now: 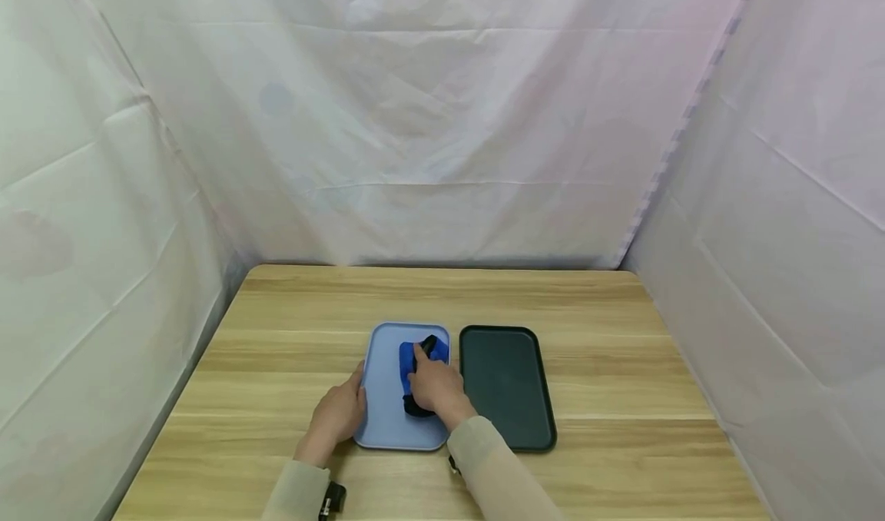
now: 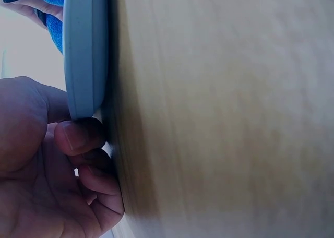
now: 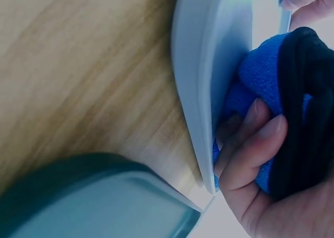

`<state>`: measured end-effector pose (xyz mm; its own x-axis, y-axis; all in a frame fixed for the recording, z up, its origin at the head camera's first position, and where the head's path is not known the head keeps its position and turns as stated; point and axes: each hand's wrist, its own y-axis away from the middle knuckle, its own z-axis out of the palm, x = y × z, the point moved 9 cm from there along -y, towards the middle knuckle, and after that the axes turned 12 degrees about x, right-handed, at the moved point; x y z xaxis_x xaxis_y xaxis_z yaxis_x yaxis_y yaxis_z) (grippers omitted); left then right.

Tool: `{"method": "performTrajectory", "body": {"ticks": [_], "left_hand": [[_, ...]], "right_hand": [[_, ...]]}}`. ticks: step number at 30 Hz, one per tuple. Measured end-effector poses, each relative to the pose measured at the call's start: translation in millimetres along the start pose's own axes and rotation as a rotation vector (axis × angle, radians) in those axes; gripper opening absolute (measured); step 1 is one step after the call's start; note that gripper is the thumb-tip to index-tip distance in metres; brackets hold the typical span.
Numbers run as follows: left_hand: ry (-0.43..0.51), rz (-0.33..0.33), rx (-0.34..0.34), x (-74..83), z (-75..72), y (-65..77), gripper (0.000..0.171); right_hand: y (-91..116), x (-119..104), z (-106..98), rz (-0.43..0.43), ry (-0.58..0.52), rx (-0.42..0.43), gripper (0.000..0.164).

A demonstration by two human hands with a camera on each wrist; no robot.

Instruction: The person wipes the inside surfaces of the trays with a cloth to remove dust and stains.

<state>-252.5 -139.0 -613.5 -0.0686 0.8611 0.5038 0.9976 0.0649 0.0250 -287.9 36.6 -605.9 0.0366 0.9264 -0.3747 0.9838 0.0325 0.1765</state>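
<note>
A light blue tray [image 1: 387,425] lies on the table, with a blue fuzzy cloth [image 1: 406,358] that has a black band [image 3: 292,92] on its inner right part. Pressing this cloth down onto the tray, my right hand [image 1: 437,386] has its fingers and thumb curled around it and its index finger stretched along the black part. My left hand [image 1: 339,409] holds the tray's left rim, thumb at the edge. In the left wrist view, curled fingertips [image 2: 78,136] sit right at the tray's side wall [image 2: 86,55].
Just right of the blue tray lies a dark green tray [image 1: 508,386], partly behind my right forearm [image 1: 501,467]. Both rest on a wooden table [image 1: 290,336]. White cloth walls [image 1: 442,121] enclose its back and sides.
</note>
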Motion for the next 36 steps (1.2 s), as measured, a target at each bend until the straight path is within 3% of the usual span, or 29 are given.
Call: {"method": "performTrajectory", "body": {"ticks": [15, 26, 36], "left_hand": [[0.016, 0.001, -0.002, -0.6, 0.6, 1.1, 0.055], [0.015, 0.005, 0.007, 0.2, -0.8, 0.4, 0.056], [0.018, -0.002, 0.014, -2.1, 0.2, 1.1, 0.055]], "right_hand": [[20.2, -1.0, 4.3, -0.043, 0.038, 0.010, 0.063], [29.7, 0.8, 8.2, -0.067, 0.036, -0.033, 0.062], [46.7, -1.9, 4.4, -0.102, 0.074, 0.002, 0.062]]}}
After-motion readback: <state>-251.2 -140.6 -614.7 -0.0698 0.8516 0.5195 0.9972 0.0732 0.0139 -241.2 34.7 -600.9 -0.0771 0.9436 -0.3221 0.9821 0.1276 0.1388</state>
